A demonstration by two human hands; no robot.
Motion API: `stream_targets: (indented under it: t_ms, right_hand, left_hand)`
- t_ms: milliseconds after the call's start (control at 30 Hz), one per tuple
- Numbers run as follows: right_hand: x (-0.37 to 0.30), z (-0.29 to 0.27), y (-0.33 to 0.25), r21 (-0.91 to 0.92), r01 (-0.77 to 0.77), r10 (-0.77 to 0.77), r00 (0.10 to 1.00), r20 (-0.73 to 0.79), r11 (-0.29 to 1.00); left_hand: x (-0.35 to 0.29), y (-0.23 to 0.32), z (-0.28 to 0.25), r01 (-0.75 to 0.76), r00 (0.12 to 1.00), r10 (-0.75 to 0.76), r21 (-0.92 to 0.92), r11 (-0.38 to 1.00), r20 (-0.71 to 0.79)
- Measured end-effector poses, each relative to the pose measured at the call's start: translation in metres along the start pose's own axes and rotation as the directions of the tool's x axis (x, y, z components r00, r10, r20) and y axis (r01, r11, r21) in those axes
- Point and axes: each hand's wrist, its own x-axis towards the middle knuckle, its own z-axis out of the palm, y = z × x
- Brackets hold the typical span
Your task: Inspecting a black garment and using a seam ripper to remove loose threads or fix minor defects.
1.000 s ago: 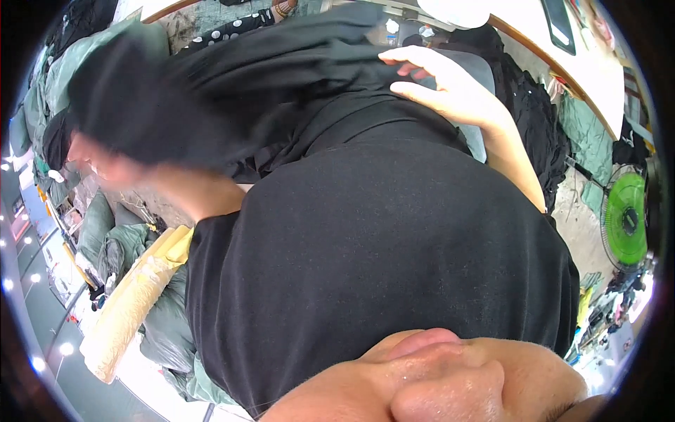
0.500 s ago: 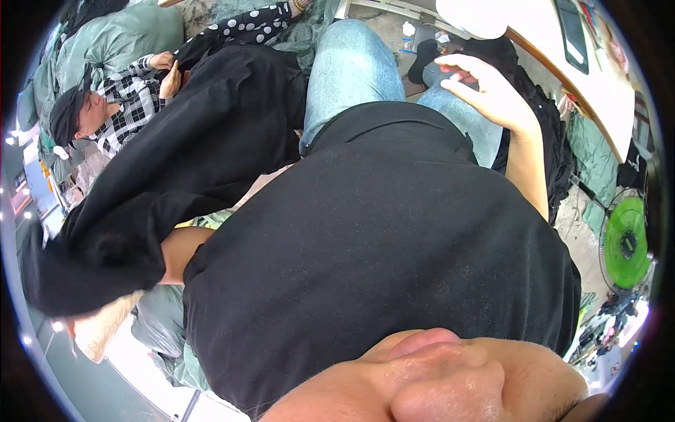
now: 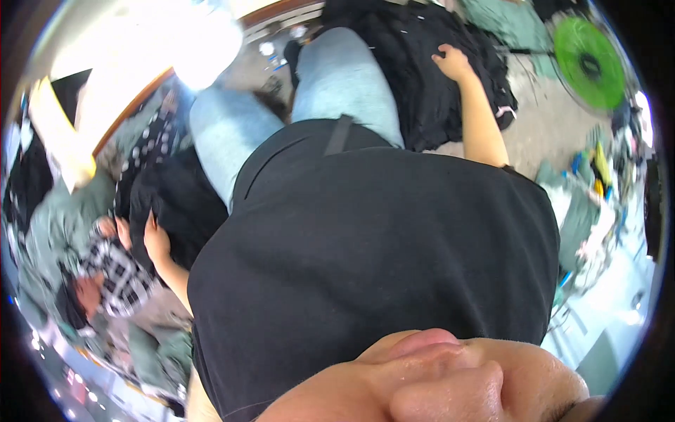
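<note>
My left hand (image 3: 156, 243) lies against a black cloth (image 3: 179, 190) at my left side. A finger of it stretches out along the cloth; the others are partly hidden. Beside it are the hands (image 3: 121, 231) of a seated person in a checked shirt, close to the same cloth. My right hand (image 3: 453, 63) reaches out over a large heap of black garments (image 3: 415, 77) to the right of my legs. Its fingers are slightly bent and apart, with nothing seen in them. I cannot tell whether it touches the heap.
A green fan (image 3: 589, 65) stands at the far right. A bright white table (image 3: 126, 46) with a wooden edge is at the upper left. Green cloth bundles (image 3: 67, 204) lie around the co-worker. More cloth (image 3: 583, 218) is heaped at the right.
My body has turned to the right. The black cloth flung out to the left now lies down beside my left leg. My right hand has moved from above my knee to over the black heap.
</note>
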Motion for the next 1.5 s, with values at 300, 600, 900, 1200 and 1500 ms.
stream_targets:
  t_ms: [300, 600, 900, 1200, 1500]
  right_hand:
    - [-0.124, 0.128, 0.055, 0.337, -0.856, 0.391, 0.486, 0.782, 0.392]
    - [-0.101, 0.221, 0.032, 0.453, -0.667, 0.657, 0.724, 0.210, 0.592]
    - [-0.078, 0.130, 0.061, 0.839, -0.237, 0.697, 0.685, -0.212, 0.489]
    - [-0.120, -0.174, -0.012, 0.942, 0.336, 0.133, 0.933, -0.335, 0.015]
    - [-0.192, -0.247, -0.036, -0.399, 0.812, -0.080, -0.406, -0.911, 0.425]
  left_hand:
    - [0.039, -0.032, -0.049, -0.259, 0.958, 0.283, 0.278, 0.925, -0.048]
    - [-0.001, 0.184, -0.091, -0.356, 0.926, 0.367, -0.110, 0.928, 0.095]
    - [-0.037, 0.230, -0.106, -0.522, 0.850, 0.523, -0.040, 0.852, 0.057]
    - [-0.064, 0.329, -0.110, -0.867, 0.460, 0.887, -0.196, 0.459, 0.040]
    - [-0.085, 0.429, -0.083, -0.929, 0.129, 0.861, -0.363, -0.068, -0.492]
